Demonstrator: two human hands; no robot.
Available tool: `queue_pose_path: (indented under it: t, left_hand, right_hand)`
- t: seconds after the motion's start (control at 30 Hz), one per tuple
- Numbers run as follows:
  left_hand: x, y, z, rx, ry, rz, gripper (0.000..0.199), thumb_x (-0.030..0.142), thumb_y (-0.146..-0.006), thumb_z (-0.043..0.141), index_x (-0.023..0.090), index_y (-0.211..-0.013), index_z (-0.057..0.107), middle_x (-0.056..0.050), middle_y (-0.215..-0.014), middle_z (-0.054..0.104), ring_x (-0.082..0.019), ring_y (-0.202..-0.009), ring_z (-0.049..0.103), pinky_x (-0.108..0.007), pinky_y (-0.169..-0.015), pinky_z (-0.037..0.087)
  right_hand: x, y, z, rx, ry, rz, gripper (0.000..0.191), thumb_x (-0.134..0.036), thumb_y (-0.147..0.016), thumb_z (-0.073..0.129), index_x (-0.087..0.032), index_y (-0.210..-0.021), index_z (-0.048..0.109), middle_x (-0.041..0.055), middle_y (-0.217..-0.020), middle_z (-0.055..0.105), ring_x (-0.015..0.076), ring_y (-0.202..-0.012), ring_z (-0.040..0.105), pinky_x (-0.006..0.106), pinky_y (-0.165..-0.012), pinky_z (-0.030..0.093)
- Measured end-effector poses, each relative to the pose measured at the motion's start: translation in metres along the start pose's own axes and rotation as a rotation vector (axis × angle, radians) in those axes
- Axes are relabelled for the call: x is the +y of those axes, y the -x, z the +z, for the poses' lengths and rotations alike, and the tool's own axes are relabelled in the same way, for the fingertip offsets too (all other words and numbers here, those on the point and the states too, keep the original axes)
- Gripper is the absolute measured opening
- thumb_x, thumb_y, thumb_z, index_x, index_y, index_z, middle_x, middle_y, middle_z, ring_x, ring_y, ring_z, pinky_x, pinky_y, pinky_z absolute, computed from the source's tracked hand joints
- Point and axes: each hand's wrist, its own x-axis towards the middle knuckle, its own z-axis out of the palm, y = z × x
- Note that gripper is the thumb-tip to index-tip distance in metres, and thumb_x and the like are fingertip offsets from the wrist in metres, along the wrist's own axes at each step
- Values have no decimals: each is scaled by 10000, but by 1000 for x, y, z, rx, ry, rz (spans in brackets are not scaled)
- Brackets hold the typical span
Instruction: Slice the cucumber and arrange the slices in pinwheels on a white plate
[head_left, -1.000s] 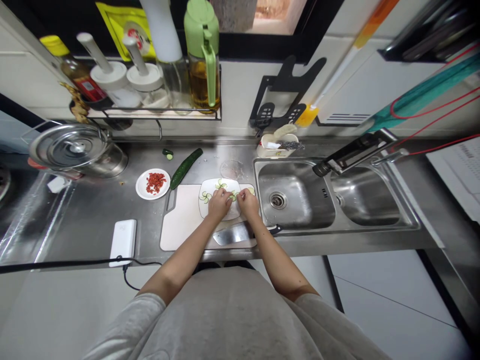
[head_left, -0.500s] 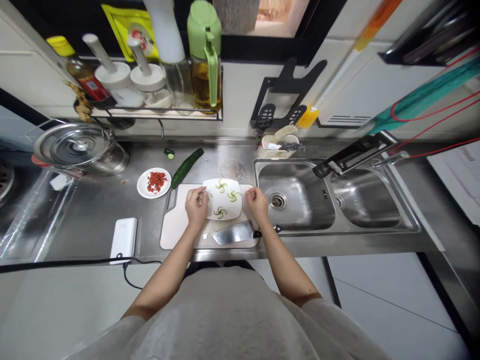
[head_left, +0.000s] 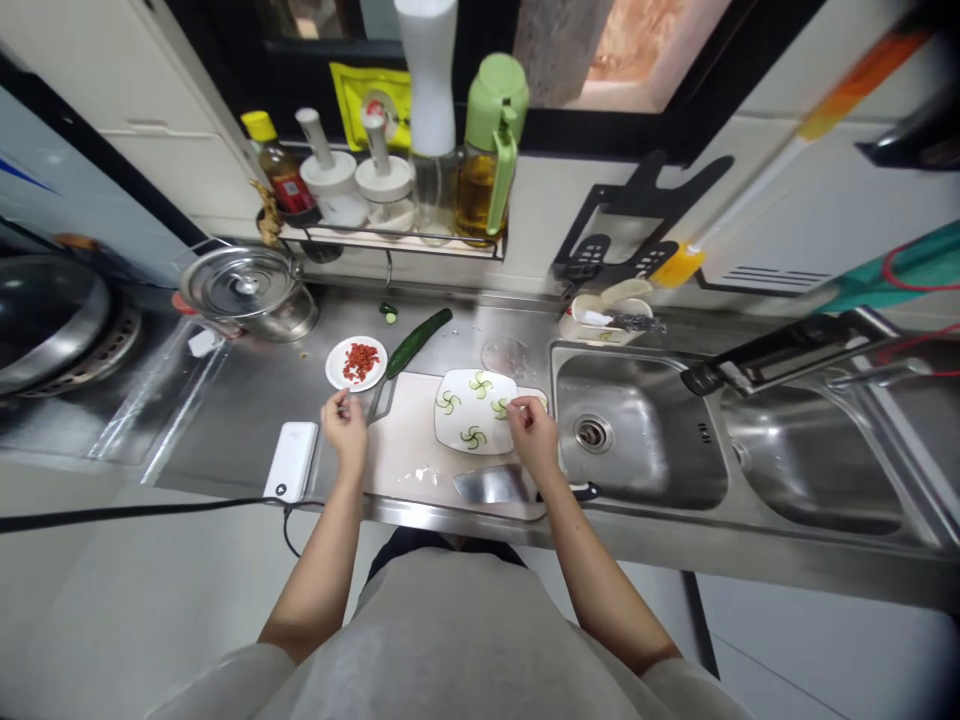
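A white plate (head_left: 459, 428) with several pinwheels of thin green slices lies on the pale cutting board (head_left: 394, 440). My right hand (head_left: 534, 435), fingers curled together, hovers at the plate's right edge; anything in its pinch is too small to name. My left hand (head_left: 345, 430) is off the board's left side, just below a small white plate (head_left: 333, 372) of chopped red pieces (head_left: 360, 362). Its fingertips are pinched, their content not clear. A cleaver (head_left: 491, 484) lies along the board's front, its handle partly behind my right wrist. Behind the board rests a cucumber (head_left: 418, 343).
A double sink (head_left: 645, 430) with a black faucet (head_left: 787, 352) is on the right. At left stand a lidded steel pot (head_left: 281, 310) and a white power bank (head_left: 291, 460) with a cable. A shelf (head_left: 390, 240) of bottles and jars hangs behind.
My left hand has moved left, away from the large plate towards the red pieces. My right hand is now nearer the large plate's right edge. The camera view has shifted left.
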Motion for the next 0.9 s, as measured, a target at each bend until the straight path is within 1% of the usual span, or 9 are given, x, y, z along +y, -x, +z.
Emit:
queue_pose_path:
  t: [0.07, 0.2, 0.33, 0.4, 0.47, 0.6, 0.67, 0.77, 0.9]
  left_hand:
    - [-3, -23, -2, 8, -118, 4, 299, 282, -815, 556, 164, -1078, 634, -48, -942, 588, -133, -743, 531, -290, -791, 449]
    - [-9, -63, -4, -64, -366, 25, 248, 255, -799, 571, 181, -1016, 663, -76, -951, 611, -225, -975, 555, -378, -969, 383]
    - [-12, -87, 0, -99, -464, -32, 247, 245, -810, 549, 191, -1016, 675, -96, -1006, 624, -243, -1025, 555, -379, -976, 376]
    - [-12, -94, 2, -102, -483, -73, 269, 249, -826, 529, 192, -1047, 671, -104, -1025, 627, -242, -1024, 558, -368, -947, 393]
    - [-9, -98, 4, -135, -514, -88, 281, 263, -839, 518, 191, -1064, 672, -114, -1037, 628, -248, -1023, 555, -360, -919, 405]
    - [-4, -99, 8, -339, -638, -10, 235, 267, -821, 550, 223, -986, 712, -122, -1064, 618, -280, -1050, 530, -357, -878, 414]
    - [-2, -98, 9, -415, -696, 45, 232, 246, -810, 554, 242, -976, 717, -117, -1086, 610, -282, -1060, 518, -352, -862, 417]
    - [0, -96, 10, -444, -772, 100, 253, 255, -821, 532, 238, -997, 712, -123, -1098, 603, -284, -1059, 514, -353, -843, 425]
    - [0, -97, 14, -425, -885, 36, 298, 390, -810, 551, 209, -984, 712, -157, -1088, 606, -326, -1064, 505, -405, -827, 439]
  right_hand:
    - [-10, 3, 4, -18, -40, -42, 269, -425, -863, 449, -200, -884, 594, -55, -552, 424, 132, -544, 444, 234, -579, 328]
    - [-17, 10, 3, -36, -95, -113, 293, -467, -855, 477, -197, -883, 589, -69, -540, 393, 122, -519, 414, 236, -568, 330]
    - [-15, 21, -6, -44, -139, -92, 297, -477, -853, 497, -196, -878, 592, -72, -542, 379, 114, -509, 399, 239, -554, 325]
    - [-17, 32, -9, -90, -178, -64, 294, -474, -853, 509, -195, -895, 591, -69, -554, 389, 113, -512, 399, 239, -544, 323]
    - [-23, 50, -10, -227, -217, -51, 282, -459, -857, 511, -193, -912, 588, -61, -568, 416, 116, -522, 412, 238, -534, 322]
    - [-34, 98, -3, -680, -158, -128, 203, -365, -857, 513, -195, -907, 612, -23, -648, 531, 130, -611, 486, 241, -584, 350]
    - [-37, 118, 3, -812, -133, -150, 170, -325, -853, 514, -200, -895, 620, -11, -708, 578, 133, -656, 513, 240, -609, 355]
    - [-38, 133, 10, -890, -106, -146, 140, -292, -835, 535, -201, -889, 627, -10, -739, 600, 135, -689, 529, 236, -623, 351]
    - [-43, 131, 8, -886, -58, -96, 141, -278, -844, 525, -197, -894, 629, -8, -736, 614, 135, -685, 535, 239, -633, 344]
